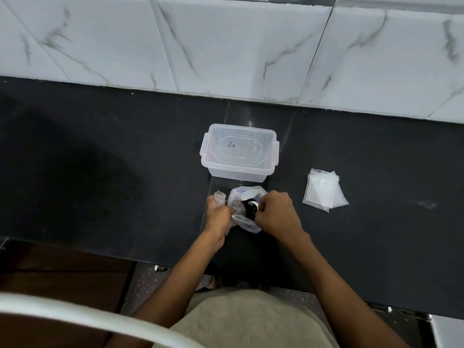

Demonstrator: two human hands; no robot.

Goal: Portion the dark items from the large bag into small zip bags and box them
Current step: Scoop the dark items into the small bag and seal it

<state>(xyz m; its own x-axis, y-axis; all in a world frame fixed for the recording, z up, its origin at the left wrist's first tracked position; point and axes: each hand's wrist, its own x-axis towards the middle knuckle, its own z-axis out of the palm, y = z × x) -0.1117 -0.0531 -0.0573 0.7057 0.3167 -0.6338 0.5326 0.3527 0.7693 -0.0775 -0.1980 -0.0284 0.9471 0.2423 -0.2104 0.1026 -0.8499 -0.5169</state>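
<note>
A large clear plastic bag (247, 197) with dark items (251, 211) inside lies on the black counter (125, 159), near its front edge. My left hand (218, 219) grips the bag's left side, and my right hand (276, 217) pinches its right side at the mouth. Just behind the bag stands a clear plastic box (238, 153) with its lid on and side clips. A small stack of empty zip bags (322, 192) lies flat to the right of my right hand.
A white marble-tiled wall (226, 46) rises behind the counter. A white curved rail (75, 317) crosses the bottom left, over a brown floor. My body in a beige garment (246, 320) is close to the counter's front edge.
</note>
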